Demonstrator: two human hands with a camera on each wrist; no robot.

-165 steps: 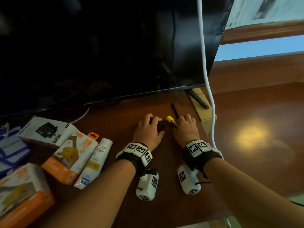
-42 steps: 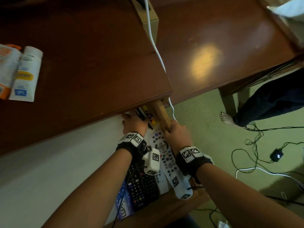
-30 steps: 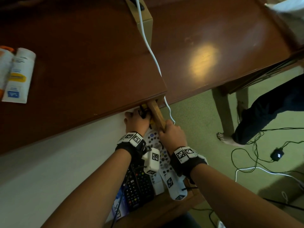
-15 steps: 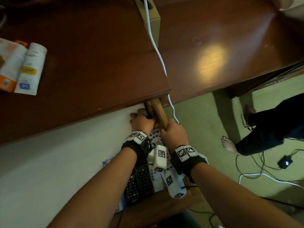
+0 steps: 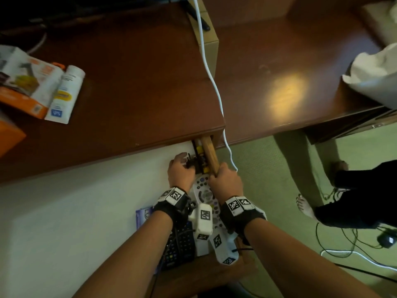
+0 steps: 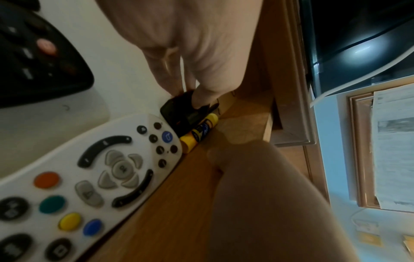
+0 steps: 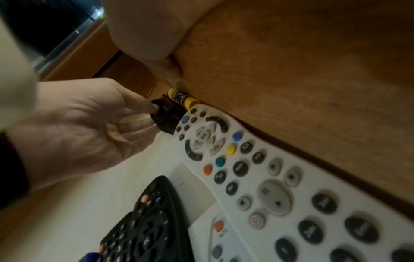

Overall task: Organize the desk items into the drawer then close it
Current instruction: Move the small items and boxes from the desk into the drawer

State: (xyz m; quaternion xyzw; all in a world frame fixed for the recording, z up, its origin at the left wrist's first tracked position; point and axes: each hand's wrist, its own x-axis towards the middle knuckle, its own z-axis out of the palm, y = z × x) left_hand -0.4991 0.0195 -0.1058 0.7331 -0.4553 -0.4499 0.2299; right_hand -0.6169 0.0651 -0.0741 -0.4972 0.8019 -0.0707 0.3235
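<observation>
The drawer (image 5: 209, 154) stands open under the desk edge, lined in white. My left hand (image 5: 187, 163) pinches a small black object (image 6: 183, 113) at the drawer's far right corner, also seen in the right wrist view (image 7: 167, 115). A yellow glue stick (image 5: 200, 157) lies along the wooden side wall (image 7: 291, 70), beside the black object. My right hand (image 5: 217, 171) grips the top of that side wall. A white remote (image 5: 204, 191) and a black remote (image 5: 180, 248) lie in the drawer under my wrists.
On the desk's left lie an orange and white box (image 5: 28, 87) and a white tube (image 5: 64, 93). A white cable (image 5: 211, 78) hangs over the desk edge beside the drawer. A person's bare feet (image 5: 305, 207) and loose cables (image 5: 348, 244) are on the green floor at right.
5.5 s ago both hands were on the desktop at the black object and glue stick. Now they are in the drawer. Over the last second the left hand drew slightly out from under the desk edge.
</observation>
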